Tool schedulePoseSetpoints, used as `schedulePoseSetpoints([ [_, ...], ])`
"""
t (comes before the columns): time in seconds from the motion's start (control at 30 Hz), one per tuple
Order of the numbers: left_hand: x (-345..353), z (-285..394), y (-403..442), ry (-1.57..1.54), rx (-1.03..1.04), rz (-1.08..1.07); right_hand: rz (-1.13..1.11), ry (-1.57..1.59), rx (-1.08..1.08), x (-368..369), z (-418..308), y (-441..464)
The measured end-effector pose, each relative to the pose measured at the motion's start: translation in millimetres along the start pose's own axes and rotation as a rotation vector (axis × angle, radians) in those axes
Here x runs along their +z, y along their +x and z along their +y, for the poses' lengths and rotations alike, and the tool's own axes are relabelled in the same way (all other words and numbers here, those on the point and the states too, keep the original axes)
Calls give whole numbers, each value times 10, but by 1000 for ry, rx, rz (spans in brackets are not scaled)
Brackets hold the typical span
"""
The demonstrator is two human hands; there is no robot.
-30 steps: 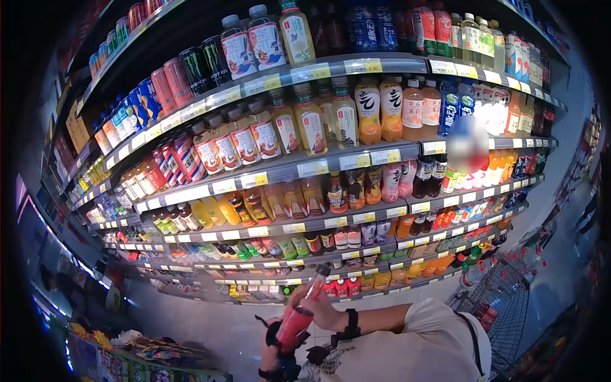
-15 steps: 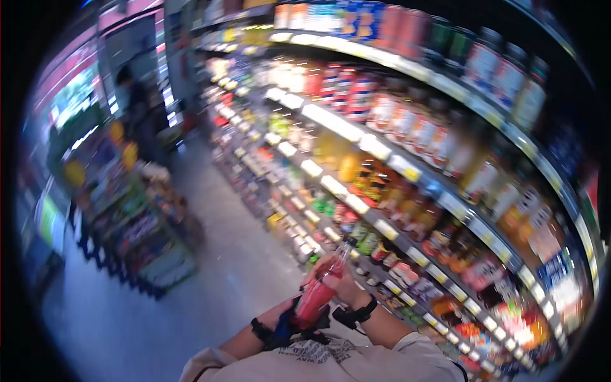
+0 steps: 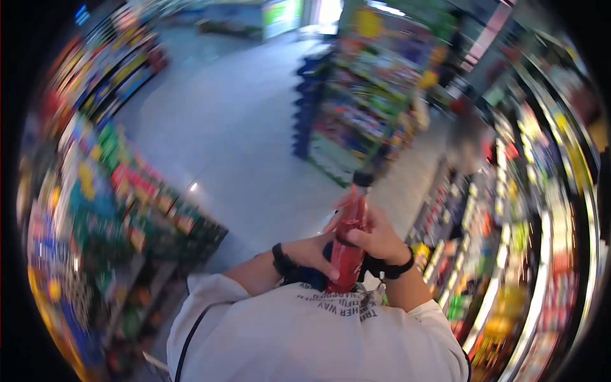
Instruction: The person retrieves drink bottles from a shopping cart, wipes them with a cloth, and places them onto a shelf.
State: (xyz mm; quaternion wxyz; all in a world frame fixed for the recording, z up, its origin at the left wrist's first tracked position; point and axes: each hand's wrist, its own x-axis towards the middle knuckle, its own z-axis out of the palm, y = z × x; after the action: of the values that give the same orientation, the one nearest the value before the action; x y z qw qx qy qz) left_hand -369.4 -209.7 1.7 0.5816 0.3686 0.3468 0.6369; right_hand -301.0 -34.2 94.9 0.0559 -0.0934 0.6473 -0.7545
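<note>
A bottle with a dark cap and a red label stands nearly upright in front of my chest. Around its lower part, from the left, my left hand is closed, with the thumb on the label. On the other side my right hand grips the middle of the bottle, its thumb across the front. Both wrists wear black bands. Something dark, partly hidden, sits behind the bottle near the palms.
Drink shelves run along the right side. A display rack of packaged goods stands ahead on the pale floor. Stacked dark green boxes are at the left, and more shelves are at the upper left.
The view has swung left from the drink shelves to the aisle and display rack. Both hands still hold the bottle, now more upright in front of the chest.
</note>
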Motion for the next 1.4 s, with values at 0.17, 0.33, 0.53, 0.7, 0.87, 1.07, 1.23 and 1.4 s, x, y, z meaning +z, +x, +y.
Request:
schedulePoseSetpoints([
  [0.17, -194, 222, -337, 23, 294, 294, 239, -503, -770, -140, -46, 1000],
  [0.33, -126, 137, -501, 179, 434, 668, 54, -435, -1505, -330, -934, 1237],
  [0.53, 143, 70, -279, 174, 558, 1064, -792, 610, -1426, -418, -1616, 1328],
  [0.7, 283, -101, 241, 82, 748, 1281, -1336, 1202, -986, -706, -1764, 1528],
  [0.87, 531, -494, 746, -82, 836, 1461, -1575, 1653, -567, -1050, -1760, 1694],
  [1.07, 920, -1095, 1275, -104, 900, 1817, -1539, 1766, -774, -898, -1611, 1644],
  [1.23, 1093, -1112, 1763, -468, 1371, 1781, -1203, 1340, -1004, -1147, -1556, 1617],
  [1.4, 1093, -849, 1837, -370, 1402, 1864, -1079, 1197, -1096, -1363, -1552, 1580],
])
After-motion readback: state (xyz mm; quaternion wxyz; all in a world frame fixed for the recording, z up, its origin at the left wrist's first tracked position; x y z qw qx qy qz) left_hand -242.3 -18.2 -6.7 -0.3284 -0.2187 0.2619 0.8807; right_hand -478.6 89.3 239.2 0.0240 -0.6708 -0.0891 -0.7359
